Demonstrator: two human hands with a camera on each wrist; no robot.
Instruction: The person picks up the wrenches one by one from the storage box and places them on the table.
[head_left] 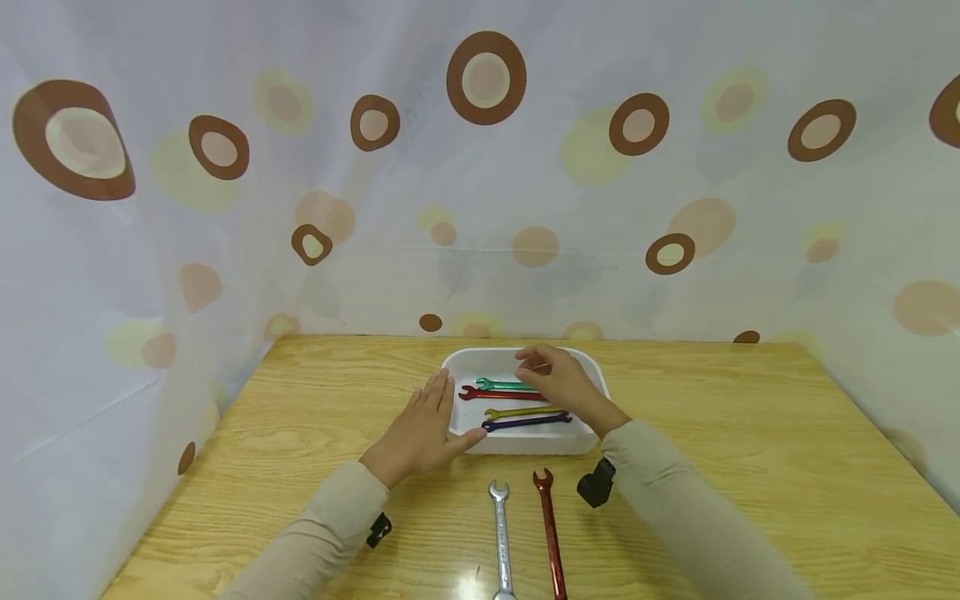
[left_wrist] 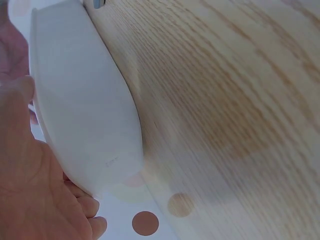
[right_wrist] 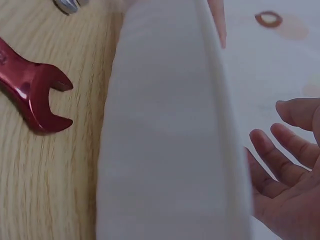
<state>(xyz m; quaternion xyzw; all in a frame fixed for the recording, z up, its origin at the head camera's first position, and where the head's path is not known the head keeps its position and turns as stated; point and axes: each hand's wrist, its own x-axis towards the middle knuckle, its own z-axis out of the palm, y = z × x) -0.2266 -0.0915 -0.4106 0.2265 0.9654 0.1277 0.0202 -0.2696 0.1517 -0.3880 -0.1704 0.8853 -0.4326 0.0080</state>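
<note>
A white tray point(head_left: 588, 367) sits mid-table with several small wrenches inside: green point(head_left: 506, 385), red point(head_left: 498, 394), yellow point(head_left: 521, 412) and dark blue point(head_left: 525, 422). My left hand point(head_left: 420, 429) lies flat against the tray's left side, fingers straight; the left wrist view shows the palm point(left_wrist: 35, 190) against the white wall point(left_wrist: 80, 105). My right hand point(head_left: 558, 379) hovers over the tray's right part, fingers loosely bent and holding nothing, near the green wrench; its fingers point(right_wrist: 280, 155) show beside the tray wall point(right_wrist: 165, 130).
Two larger wrenches lie on the wooden table point(head_left: 750, 433) in front of the tray, one silver point(head_left: 501, 537) and one red point(head_left: 550, 533), whose open end point(right_wrist: 35, 95) is near the tray. A spotted curtain point(head_left: 480, 167) encloses the table's back and sides.
</note>
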